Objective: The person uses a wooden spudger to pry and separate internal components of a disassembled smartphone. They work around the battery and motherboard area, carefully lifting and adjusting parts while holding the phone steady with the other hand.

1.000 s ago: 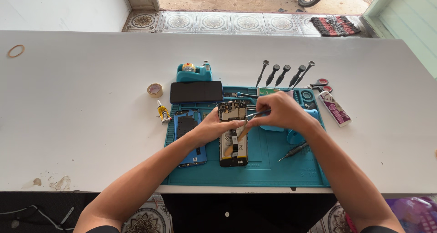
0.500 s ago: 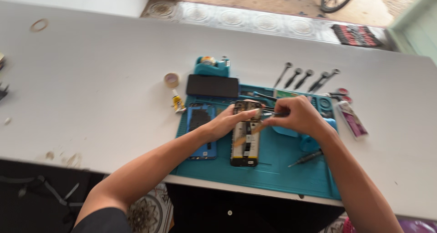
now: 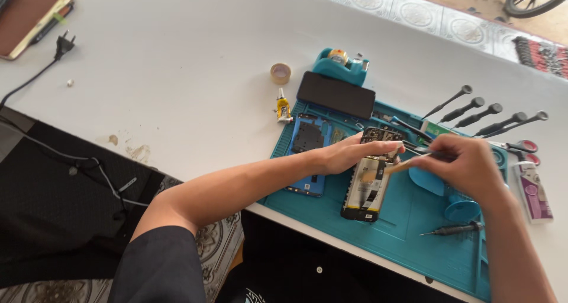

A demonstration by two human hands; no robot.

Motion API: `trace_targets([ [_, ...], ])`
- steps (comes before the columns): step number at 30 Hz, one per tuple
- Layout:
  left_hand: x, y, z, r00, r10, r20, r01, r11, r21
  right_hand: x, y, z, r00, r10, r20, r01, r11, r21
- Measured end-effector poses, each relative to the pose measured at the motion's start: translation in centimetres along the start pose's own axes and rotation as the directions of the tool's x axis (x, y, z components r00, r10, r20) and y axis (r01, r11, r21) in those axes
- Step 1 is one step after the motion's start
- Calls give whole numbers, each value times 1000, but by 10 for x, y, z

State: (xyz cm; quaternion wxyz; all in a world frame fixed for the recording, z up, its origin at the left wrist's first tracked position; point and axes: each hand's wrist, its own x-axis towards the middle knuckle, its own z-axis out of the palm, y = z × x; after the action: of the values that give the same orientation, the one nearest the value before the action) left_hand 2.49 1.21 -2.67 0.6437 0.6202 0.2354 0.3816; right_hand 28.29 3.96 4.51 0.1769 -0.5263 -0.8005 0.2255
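Head view shows an opened phone [image 3: 368,181] lying flat on a teal work mat [image 3: 408,232], near the middle of the mat, with its inner parts facing up. The left hand [image 3: 349,155] rests on the left edge of the opened phone, fingers stretched and pressing it down, not closed around anything. The right hand [image 3: 467,167] is closed in a pinch on a thin tool [image 3: 408,161], maybe tweezers, and the tip of it points at the upper half of the phone.

I judge the phone is light and stiff, but fragile now: the board, the small connectors and the thin cables inside can bend or tear easily. It is better to hold it by the outer frame at the long sides, as the left hand does, and not to press on the inner parts. The mat looks a little grippy, so the phone should not slide much.

Beside the phone lies a blue back cover [image 3: 307,152], and above it a dark screen panel [image 3: 335,94] and a teal tape dispenser [image 3: 341,66]. A loose screwdriver [image 3: 452,229] lies on the mat near the right wrist.

The exact point where the tool touches is hidden by fingers and too small to see. The mat is cut off at the lower right
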Motion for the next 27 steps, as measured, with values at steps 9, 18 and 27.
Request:
trace_targets([
  [9,-7,9,5,999,26,-30,-29,992,-119,-6,-5,-16,994,-40,-100,40,999,-2],
  [18,-19,25,2,999,32,-39,-40,972,-230,-12,-12,-29,969,-104,-224,97,994,-42],
  [27,-23,31,1,999,-47,-23,41,971,-237,-6,6,-26,962,-20,-271,75,978,194],
])
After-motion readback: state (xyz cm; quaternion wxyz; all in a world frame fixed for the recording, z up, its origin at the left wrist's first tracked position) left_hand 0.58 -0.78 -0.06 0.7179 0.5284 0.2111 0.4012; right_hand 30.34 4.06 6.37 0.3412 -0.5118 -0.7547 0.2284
